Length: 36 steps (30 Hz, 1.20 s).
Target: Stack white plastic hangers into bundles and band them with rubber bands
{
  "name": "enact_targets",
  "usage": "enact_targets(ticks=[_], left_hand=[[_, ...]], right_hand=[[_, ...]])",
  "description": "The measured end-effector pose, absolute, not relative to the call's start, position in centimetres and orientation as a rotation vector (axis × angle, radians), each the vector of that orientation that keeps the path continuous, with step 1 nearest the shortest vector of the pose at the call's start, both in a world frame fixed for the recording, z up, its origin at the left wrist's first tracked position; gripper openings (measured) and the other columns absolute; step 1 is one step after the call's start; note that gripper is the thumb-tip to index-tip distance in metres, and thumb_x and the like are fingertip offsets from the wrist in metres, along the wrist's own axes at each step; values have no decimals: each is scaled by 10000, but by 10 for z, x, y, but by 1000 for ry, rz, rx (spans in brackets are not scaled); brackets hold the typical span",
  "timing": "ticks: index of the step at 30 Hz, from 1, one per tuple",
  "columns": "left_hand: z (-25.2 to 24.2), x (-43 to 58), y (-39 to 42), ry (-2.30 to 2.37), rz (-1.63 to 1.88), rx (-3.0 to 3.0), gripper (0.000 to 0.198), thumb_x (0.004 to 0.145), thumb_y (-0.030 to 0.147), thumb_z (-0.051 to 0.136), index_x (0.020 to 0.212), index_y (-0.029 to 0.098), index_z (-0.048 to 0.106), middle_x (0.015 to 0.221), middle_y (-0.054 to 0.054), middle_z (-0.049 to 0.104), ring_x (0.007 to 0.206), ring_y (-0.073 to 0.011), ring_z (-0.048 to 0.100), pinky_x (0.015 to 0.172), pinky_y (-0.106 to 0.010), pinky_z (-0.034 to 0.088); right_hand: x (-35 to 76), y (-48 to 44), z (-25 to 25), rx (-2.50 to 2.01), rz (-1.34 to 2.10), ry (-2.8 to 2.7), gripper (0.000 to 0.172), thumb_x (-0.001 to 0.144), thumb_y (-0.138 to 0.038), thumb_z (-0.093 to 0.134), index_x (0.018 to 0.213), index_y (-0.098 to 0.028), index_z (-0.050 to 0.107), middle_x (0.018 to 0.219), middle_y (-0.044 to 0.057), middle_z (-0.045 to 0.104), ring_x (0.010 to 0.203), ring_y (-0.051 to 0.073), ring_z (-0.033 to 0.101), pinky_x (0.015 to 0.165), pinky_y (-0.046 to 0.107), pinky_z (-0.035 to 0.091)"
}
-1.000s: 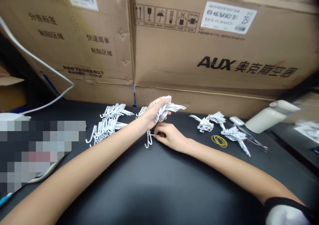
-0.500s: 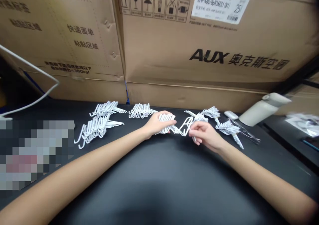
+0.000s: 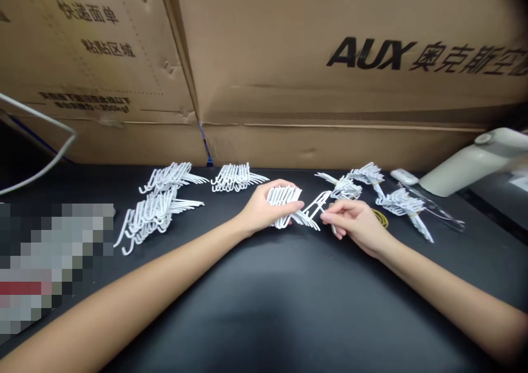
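Near the middle of the table, my left hand (image 3: 260,209) is wrapped round a row of white wire hooks (image 3: 284,198), its thumb across the front. The lower ends of these hooks fan out to the right. My right hand (image 3: 358,223) pinches a single white wire hook (image 3: 317,203) between thumb and fingers, close beside that row. Behind my right hand lies a bundle of white hooks (image 3: 345,186), and some yellow rubber bands (image 3: 380,218) show partly past the wrist.
Loose hook rows lie at the left (image 3: 152,210) and back (image 3: 233,176). More hook bundles (image 3: 402,202) sit at the right, near a small white object (image 3: 404,176), a thin clear item (image 3: 447,219) and a pale bottle (image 3: 454,166). Cardboard boxes (image 3: 289,98) stand behind; a white cable (image 3: 66,142) hangs left.
The view has tipped down and come closer. The single hook in my right hand has tilted over beside the held row. The yellow rubber bands have come into sight.
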State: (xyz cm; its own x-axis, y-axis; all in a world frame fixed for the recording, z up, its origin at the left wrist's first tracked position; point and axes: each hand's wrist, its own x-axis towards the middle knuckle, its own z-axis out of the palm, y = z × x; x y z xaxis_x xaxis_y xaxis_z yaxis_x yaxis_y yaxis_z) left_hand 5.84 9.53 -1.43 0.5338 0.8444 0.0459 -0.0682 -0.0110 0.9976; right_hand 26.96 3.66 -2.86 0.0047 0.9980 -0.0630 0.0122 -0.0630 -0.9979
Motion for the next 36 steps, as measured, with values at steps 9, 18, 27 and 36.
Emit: enact_targets(ticks=[9, 18, 27, 36], left_hand=[[-15, 58, 91, 704, 835, 1635, 340, 686, 338, 745, 941, 152, 619, 707, 3, 641, 565, -110, 575, 598, -245, 458], [-13, 62, 86, 732, 837, 1623, 345, 669, 362, 754, 914, 156, 626, 761, 3, 632, 639, -107, 555, 630, -227, 442], [-14, 65, 81, 771, 857, 1666, 356, 692, 398, 736, 939, 171, 617, 802, 1, 624, 686, -118, 544, 656, -233, 440], [-16, 67, 77, 799, 859, 1641, 370, 698, 411, 729, 949, 185, 579, 751, 13, 608, 632, -113, 548, 588, -226, 432]], right_hand=[[266, 31, -29, -1286, 1298, -1322, 221, 655, -344, 798, 661, -152, 690, 577, 20, 651, 393, 69, 480, 412, 215, 457], [262, 26, -24, -1313, 1254, -1439, 238, 730, -372, 734, 710, -138, 696, 485, -21, 553, 403, 70, 468, 426, 208, 431], [254, 19, -23, -1242, 1169, -1447, 212, 794, -354, 674, 746, -150, 641, 618, -18, 537, 448, 57, 453, 420, 205, 394], [249, 17, -26, -1227, 1030, -1310, 140, 788, -313, 687, 770, -178, 655, 661, -5, 587, 569, 94, 544, 502, 209, 495]])
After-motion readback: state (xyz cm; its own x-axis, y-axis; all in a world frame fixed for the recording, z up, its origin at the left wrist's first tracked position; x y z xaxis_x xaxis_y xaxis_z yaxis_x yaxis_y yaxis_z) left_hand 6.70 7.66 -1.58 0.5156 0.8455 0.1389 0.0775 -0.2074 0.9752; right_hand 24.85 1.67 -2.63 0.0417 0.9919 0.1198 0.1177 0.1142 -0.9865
